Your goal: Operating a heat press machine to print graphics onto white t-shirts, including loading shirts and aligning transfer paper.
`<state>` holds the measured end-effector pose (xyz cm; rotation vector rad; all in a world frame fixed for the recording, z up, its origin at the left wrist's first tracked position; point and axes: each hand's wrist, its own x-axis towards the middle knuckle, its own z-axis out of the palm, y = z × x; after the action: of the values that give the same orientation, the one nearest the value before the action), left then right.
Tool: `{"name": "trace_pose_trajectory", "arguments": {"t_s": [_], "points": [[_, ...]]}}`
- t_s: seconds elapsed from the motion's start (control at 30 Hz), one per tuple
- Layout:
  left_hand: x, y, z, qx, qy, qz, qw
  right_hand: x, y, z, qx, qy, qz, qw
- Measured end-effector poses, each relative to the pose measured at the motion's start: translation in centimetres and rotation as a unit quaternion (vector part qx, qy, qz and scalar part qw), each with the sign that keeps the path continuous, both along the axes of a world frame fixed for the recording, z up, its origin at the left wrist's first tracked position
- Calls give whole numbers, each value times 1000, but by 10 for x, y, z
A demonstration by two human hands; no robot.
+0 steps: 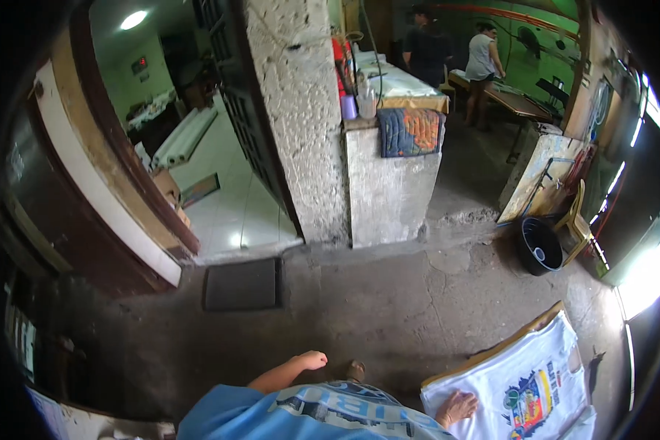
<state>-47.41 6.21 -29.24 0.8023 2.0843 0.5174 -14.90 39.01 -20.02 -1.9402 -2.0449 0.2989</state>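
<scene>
A worn, cracked concrete floor (359, 308) spreads before a pillar (293, 110) of rough, pitted plaster, its top out of view. Right of it stands a low wall (389, 194) of scuffed gray cement. Beyond, a pale-topped counter (422, 101) with a tan edge runs into a dim green room where two people, one in dark clothing (427, 48) and one in a light top (482, 59), stand partly obscured. Near right, a white shirt (484, 385) with a colorful print lies over a flat brown board (491, 350), whose support is hidden. The wearer's printed blue shirt (330, 411) is cut off below. A dark rectangular mat (240, 284) lies left; a round black tub (522, 249) and a yellow chair (581, 216) sit far right. A quilted cloth (411, 132) drapes the low wall. The right hand (458, 408) rests on the white shirt's left side, its grip unclear; the left hand (314, 360) hangs above the floor, fingers apparently curled, contents impossible to tell.
</scene>
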Motion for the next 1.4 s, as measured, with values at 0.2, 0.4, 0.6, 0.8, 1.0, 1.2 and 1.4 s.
{"name": "trace_pose_trajectory", "arguments": {"t_s": [0.2, 0.4, 0.6, 0.8, 1.0, 1.2, 1.4], "points": [[-50, 23, 15, -136, 9, -23, 990, -26, 46, -60, 114, -6, 50, 992], [-61, 30, 12, -37, -86, 47, 994, -46, 68, -76, 133, -4, 86, 987], [-75, 0, -3, -66, -33, 32, 997, -26, 84, -74, 161, -30, 121, 979], [-93, -2, -4, -246, -73, -46, 965, 14, 12, -73, 154, -51, 54, 985], [-103, 51, 0, -119, -42, -110, 986, -12, -1, 8, 106, 13, 36, 994], [-104, 115, 27, -7, 0, -139, 990, -11, -7, 4, 103, 12, 27, 994], [-102, 93, 36, 4, -6, -96, 995, -14, -5, 7, 111, 12, 31, 993]]}}
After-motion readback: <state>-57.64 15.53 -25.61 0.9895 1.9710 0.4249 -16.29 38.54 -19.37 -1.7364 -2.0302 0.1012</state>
